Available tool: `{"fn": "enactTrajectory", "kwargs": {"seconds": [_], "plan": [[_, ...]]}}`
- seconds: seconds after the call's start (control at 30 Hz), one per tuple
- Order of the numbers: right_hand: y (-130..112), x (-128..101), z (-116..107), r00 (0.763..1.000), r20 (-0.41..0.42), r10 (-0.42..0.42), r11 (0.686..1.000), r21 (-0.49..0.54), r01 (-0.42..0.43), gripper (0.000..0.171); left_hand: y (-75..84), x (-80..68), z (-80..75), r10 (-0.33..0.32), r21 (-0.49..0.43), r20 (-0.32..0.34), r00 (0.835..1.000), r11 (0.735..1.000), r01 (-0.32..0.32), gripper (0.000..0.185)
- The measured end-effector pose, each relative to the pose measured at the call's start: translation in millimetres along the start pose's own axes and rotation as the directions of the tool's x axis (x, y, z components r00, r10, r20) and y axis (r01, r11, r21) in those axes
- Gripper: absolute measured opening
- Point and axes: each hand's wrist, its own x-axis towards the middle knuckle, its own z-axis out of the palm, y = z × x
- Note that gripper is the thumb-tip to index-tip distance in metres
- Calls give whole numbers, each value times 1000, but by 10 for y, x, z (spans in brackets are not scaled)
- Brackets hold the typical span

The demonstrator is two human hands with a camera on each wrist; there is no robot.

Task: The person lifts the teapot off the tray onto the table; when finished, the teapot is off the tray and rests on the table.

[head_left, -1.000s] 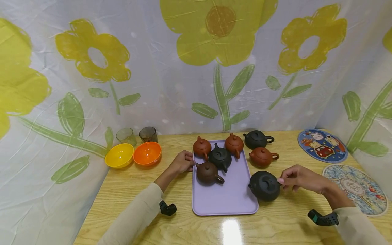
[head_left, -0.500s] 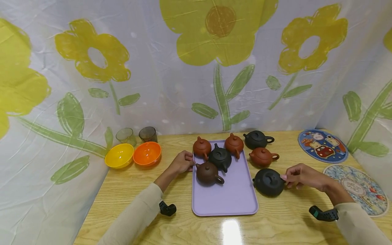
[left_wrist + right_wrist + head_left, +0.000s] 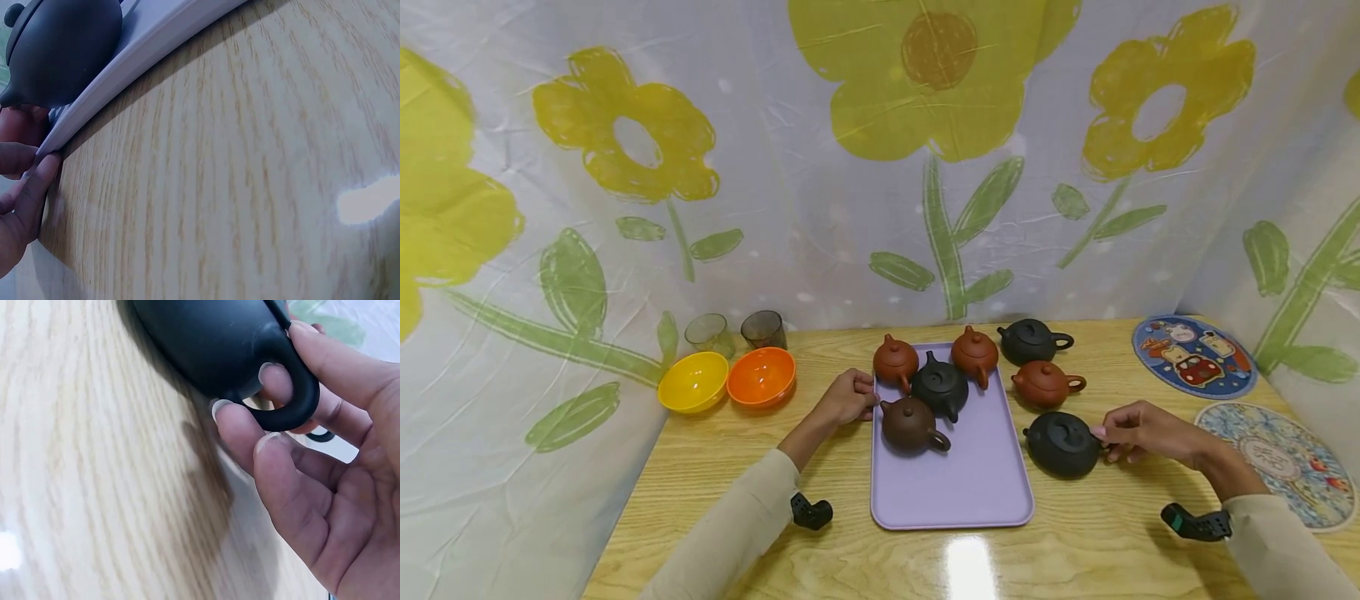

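A lilac tray (image 3: 955, 492) lies mid-table and carries several small clay teapots, red-brown, black and dark brown. My left hand (image 3: 867, 402) grips the tray's left edge; in the left wrist view my fingers (image 3: 28, 187) curl at the tray rim (image 3: 144, 50) beside a dark teapot (image 3: 62, 44). Just right of the tray a black teapot (image 3: 1062, 444) sits on the table. My right hand (image 3: 1102, 436) holds it by the handle. In the right wrist view one finger passes through the handle loop (image 3: 294, 409) of that black teapot (image 3: 212, 337).
A black teapot (image 3: 1032, 340) and a red-brown teapot (image 3: 1045, 383) stand on the table behind my right hand. Yellow (image 3: 692, 381) and orange (image 3: 762, 376) bowls and two glasses (image 3: 735, 331) sit at the back left. Two round mats (image 3: 1193, 355) lie far right. Floral cloth walls the table.
My right hand has carried the black teapot off the tray's right edge, a little right and back, onto the table. The left hand has stayed at the tray edge.
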Motion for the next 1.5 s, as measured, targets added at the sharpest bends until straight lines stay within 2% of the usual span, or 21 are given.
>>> {"fn": "enactTrajectory", "kwargs": {"seconds": [0.17, 0.37, 0.57, 0.67, 0.87, 0.97, 1.1, 1.3, 1.5], "plan": [[9, -6, 19, 998, -49, 46, 999, -12, -47, 35, -5, -8, -7, 1, -4, -6, 1000, 1000, -1, 34], [2, -62, 27, 990, -133, 41, 998, -31, -46, 33, -9, -17, -13, 9, -2, -8, 1000, 1000, -9, 34], [-78, -171, 14, 956, -292, 8, 997, -66, -28, 36, 1, -27, -13, 7, -16, -1, 1000, 1000, -7, 34], [-160, -208, 41, 940, -340, 1, 997, -70, -27, 37, -3, -25, -17, 6, -15, -3, 1000, 1000, -6, 34], [-349, -157, 212, 944, -322, -66, 998, -41, 56, 32, 1, -25, -26, 7, 1, -4, 1000, 1000, -7, 35], [-463, -77, 343, 947, -296, -122, 992, -19, 122, 27, 2, -26, -27, 6, 6, -6, 1000, 1000, -6, 35], [-628, 44, 555, 954, -257, -154, 986, 20, 164, 27, -3, -19, -17, 4, 0, 0, 1000, 1000, -4, 35], [-866, 249, 880, 976, -179, -122, 987, 78, 138, 34, -6, -7, -9, 8, -10, 4, 1000, 1000, -8, 34], [-956, 493, 1162, 983, -180, -43, 990, 125, 67, 37, 0, -12, -3, 25, -14, -1, 1000, 1000, -25, 32]]}}
